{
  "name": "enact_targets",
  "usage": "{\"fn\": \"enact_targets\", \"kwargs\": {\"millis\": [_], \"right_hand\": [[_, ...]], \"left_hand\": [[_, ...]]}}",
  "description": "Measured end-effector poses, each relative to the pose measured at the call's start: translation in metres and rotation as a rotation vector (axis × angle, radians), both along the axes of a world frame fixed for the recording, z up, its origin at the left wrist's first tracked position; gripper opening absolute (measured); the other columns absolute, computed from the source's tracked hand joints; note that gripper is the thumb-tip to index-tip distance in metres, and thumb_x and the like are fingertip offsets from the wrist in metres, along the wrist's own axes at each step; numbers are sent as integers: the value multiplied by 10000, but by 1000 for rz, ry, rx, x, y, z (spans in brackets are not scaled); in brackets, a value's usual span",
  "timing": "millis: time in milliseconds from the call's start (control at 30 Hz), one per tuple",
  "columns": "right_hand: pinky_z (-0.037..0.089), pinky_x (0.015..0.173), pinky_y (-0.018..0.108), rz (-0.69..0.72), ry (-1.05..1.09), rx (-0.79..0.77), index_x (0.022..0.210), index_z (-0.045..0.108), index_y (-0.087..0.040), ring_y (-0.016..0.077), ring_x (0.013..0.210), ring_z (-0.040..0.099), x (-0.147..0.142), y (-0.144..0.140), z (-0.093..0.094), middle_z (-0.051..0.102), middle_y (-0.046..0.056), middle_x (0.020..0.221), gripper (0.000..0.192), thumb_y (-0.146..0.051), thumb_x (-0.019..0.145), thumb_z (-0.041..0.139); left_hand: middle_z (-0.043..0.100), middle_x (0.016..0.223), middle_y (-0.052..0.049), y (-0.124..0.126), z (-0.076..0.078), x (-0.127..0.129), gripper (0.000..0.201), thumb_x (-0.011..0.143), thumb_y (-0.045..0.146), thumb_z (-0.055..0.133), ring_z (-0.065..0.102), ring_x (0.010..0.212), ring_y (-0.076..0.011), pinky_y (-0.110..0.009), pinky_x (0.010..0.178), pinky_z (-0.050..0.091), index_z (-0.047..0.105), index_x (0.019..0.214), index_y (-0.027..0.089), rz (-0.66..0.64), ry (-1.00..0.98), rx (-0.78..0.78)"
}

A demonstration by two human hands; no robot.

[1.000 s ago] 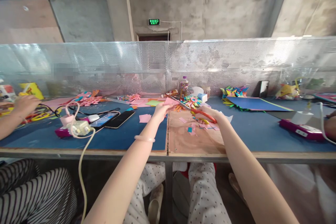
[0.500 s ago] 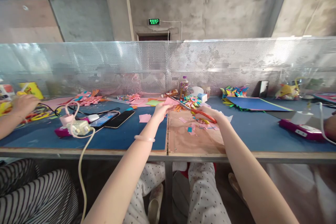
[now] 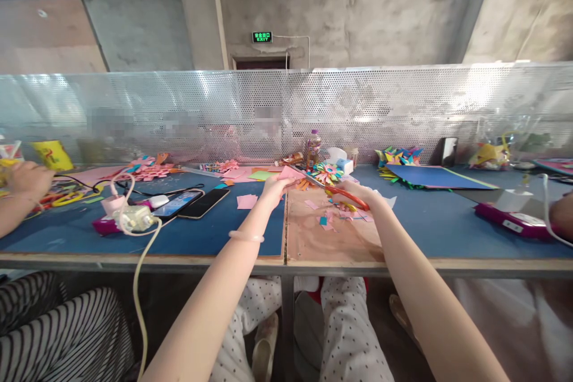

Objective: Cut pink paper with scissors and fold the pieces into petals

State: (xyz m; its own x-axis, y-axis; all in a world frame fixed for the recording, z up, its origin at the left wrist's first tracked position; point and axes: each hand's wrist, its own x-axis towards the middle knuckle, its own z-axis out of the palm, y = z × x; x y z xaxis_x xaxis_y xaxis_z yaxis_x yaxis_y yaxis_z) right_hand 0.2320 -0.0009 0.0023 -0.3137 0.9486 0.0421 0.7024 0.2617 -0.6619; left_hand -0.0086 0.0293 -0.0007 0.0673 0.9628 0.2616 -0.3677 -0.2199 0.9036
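Note:
My left hand (image 3: pixel 272 191) is closed on a piece of pink paper (image 3: pixel 290 173) over the middle of the table. In my right hand (image 3: pixel 360 192) is a pair of scissors (image 3: pixel 353 197) with orange handles; its blades point left, at the edge of the pink paper. Whether the blades touch the paper I cannot tell. Small pink and blue paper scraps (image 3: pixel 329 218) lie on the bare wooden board below my hands. A multicoloured paper flower (image 3: pixel 327 172) sits just behind the scissors. To the left of my left hand lies a pink paper square (image 3: pixel 246 202).
Two phones (image 3: pixel 204 203) and a power strip with plugs (image 3: pixel 134 218) lie to the left. A bottle (image 3: pixel 314 146) stands by the perforated metal screen (image 3: pixel 188 107). Blue sheets (image 3: pixel 441 176) lie right. A co-worker's hand (image 3: pixel 30 182) is at far left, another person's hand (image 3: pixel 561 218) at far right.
My hands, the pink paper and the scissors look nearly the same as before. At far left, the co-worker's hand has moved a little to the left.

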Motion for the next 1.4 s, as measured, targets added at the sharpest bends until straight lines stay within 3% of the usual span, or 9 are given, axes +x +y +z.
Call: {"fn": "enact_targets", "kwargs": {"millis": [267, 700, 1133, 1400], "right_hand": [[326, 376, 187, -25, 15, -32, 755, 592, -152, 86, 427, 472, 1, 1, -3, 532, -7, 538, 132, -259, 690, 552], [357, 384, 200, 3, 34, -19, 705, 588, -160, 106, 444, 498, 0, -2, -1, 564, 7, 555, 116, -239, 677, 508], [362, 364, 189, -16, -8, 37, 667, 576, -159, 103, 428, 500, -4, -11, 8, 556, 1, 545, 92, -226, 651, 515], [359, 376, 200, -13, -72, 70, 677, 584, -153, 113, 419, 503, -4, -8, 6, 568, 5, 525, 143, -278, 664, 517]], "left_hand": [[707, 746, -105, -5, 3, 1, 64, 640, 40, 647, 669, 788, -231, -237, 611, 541, 655, 653, 102, 27, 47, -51], [674, 583, -70, -8, 6, 2, 117, 604, 13, 670, 669, 758, -231, -269, 682, 540, 621, 565, 112, 26, 1, -66], [699, 703, -103, -4, 3, 1, 58, 599, 34, 659, 670, 772, -221, -261, 677, 540, 650, 624, 86, -64, -12, -15], [705, 790, -136, 1, 1, 0, 93, 630, 69, 632, 673, 783, -217, -314, 788, 520, 664, 718, 73, -107, -29, -11]]}}
